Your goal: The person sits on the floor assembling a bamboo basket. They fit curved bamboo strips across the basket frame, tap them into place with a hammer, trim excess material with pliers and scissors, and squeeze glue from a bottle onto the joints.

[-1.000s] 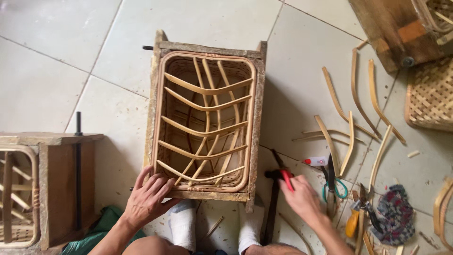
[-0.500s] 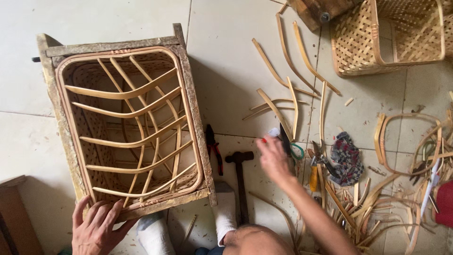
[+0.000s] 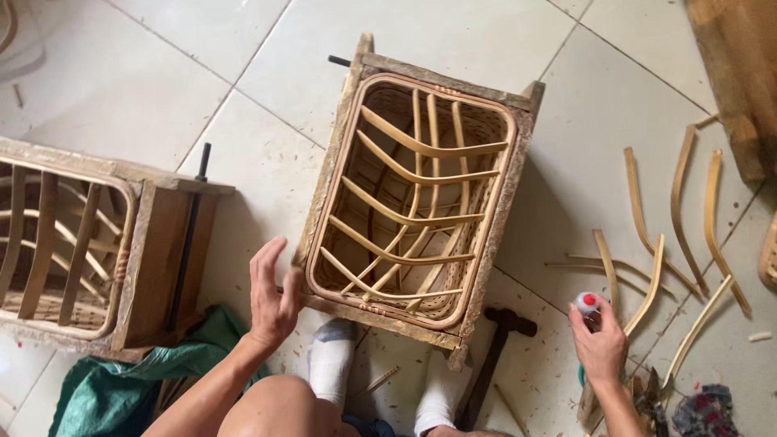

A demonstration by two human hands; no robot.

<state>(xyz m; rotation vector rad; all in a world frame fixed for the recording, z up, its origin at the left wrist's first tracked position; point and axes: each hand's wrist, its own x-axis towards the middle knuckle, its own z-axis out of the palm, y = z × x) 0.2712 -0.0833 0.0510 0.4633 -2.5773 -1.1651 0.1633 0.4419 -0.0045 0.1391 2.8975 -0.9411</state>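
Left hand (image 3: 271, 295) fingers spread, at near-left corner of rattan basket frame (image 3: 417, 198), long axis running away; right hand (image 3: 599, 344) fingers wrapped round small red-capped bottle (image 3: 586, 304), right of frame

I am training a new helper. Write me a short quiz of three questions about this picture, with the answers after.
1. True or false: the left hand is closed around a hammer.
2. What does the right hand hold?
A. a small bottle with a red and white cap
B. a rattan strip
C. scissors
3. Fill in: the hammer lies on the tiled floor beside the person's ____ sock.

Key
1. False: it is open, at the near corner of the wooden frame with the rattan basket.
2. A: the small bottle.
3. Right: the right sock.
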